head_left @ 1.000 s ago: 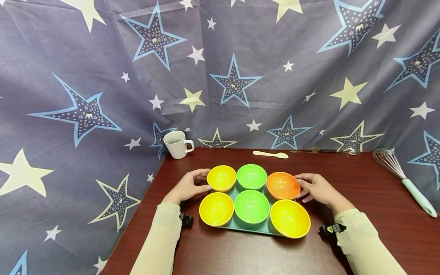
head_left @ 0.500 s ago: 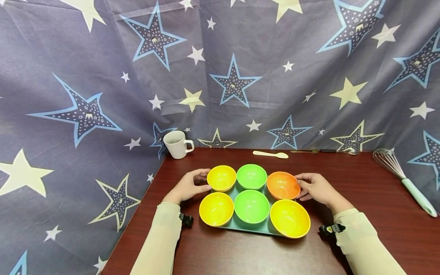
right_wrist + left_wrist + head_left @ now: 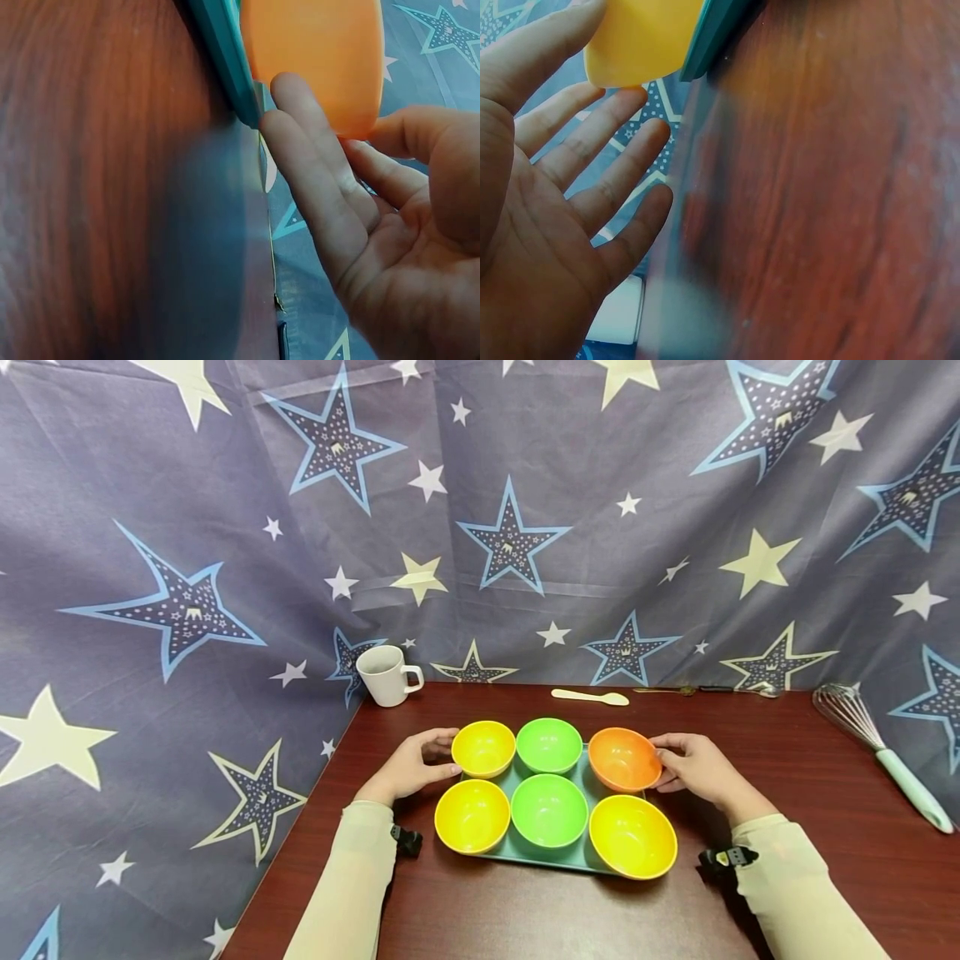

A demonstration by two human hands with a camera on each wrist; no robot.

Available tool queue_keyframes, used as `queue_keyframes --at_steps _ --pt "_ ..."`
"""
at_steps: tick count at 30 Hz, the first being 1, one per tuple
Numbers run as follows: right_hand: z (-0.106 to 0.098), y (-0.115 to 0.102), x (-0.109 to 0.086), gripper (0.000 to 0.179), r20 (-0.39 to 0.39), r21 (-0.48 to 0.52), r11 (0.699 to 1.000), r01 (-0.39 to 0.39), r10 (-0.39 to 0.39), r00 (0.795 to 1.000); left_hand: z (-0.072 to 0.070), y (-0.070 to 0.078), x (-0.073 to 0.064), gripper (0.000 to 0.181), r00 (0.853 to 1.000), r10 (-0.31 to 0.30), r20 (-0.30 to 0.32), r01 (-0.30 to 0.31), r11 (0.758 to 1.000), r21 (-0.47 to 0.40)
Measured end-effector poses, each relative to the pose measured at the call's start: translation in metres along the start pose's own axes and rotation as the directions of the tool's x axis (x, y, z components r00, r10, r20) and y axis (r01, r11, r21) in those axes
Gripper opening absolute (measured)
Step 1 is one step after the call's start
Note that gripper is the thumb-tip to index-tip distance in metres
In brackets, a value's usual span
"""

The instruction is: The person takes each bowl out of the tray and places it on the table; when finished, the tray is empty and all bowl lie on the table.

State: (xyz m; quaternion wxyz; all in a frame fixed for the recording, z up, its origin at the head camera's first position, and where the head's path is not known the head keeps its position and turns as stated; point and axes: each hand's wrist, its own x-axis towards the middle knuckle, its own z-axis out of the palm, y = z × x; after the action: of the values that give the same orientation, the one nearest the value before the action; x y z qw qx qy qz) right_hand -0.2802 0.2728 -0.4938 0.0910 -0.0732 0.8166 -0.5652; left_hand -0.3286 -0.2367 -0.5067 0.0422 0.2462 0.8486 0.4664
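- The landmark here is the teal tray [image 3: 517, 845], loaded with two rows of three bowls.
- The orange bowl [image 3: 625, 760] is at the tray's far right corner. The right hand [image 3: 696, 770] pinches its rim with thumb and forefinger, while other fingers stretch down alongside the tray's edge.
- Can't tell if the bowl's bottom touches the tray; the tray's raised edge blocks that bit in the right wrist view.
- The left hand [image 3: 411, 767] is beside the tray's far left corner, fingers loose and spread, tips at the far-left yellow bowl [image 3: 483, 750]. Doesn't look like a real grip, and can't say how firmly it's touching.
- Best bet for handling the orange bowl: keep that rim pinch snug and the bowl level, since a one-sided hold probably lets it tip.
- It'd be smart to keep it clear of the near-right yellow bowl [image 3: 633, 837] at the tray's front right, and the far green bowl [image 3: 550, 746] at the tray's back middle.
- Left side should stay gentle, imo. Any push there could skid the yellow bowl or the whole tray.
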Motion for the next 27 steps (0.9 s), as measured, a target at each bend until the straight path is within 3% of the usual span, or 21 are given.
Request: queue_keyframes --at_steps 8,27 --pt "-0.011 -0.004 -0.004 0.041 -0.035 -0.038 0.999 0.010 -0.011 0.999 0.000 0.000 0.000 0.069 1.000 -0.003 -0.003 0.003 1.000 0.001" --pt "-0.040 0.002 -0.013 0.041 -0.091 -0.010 1.000 -0.006 0.005 0.996 0.000 -0.002 0.000 0.069 1.000 0.008 0.001 -0.008 0.999 -0.033"
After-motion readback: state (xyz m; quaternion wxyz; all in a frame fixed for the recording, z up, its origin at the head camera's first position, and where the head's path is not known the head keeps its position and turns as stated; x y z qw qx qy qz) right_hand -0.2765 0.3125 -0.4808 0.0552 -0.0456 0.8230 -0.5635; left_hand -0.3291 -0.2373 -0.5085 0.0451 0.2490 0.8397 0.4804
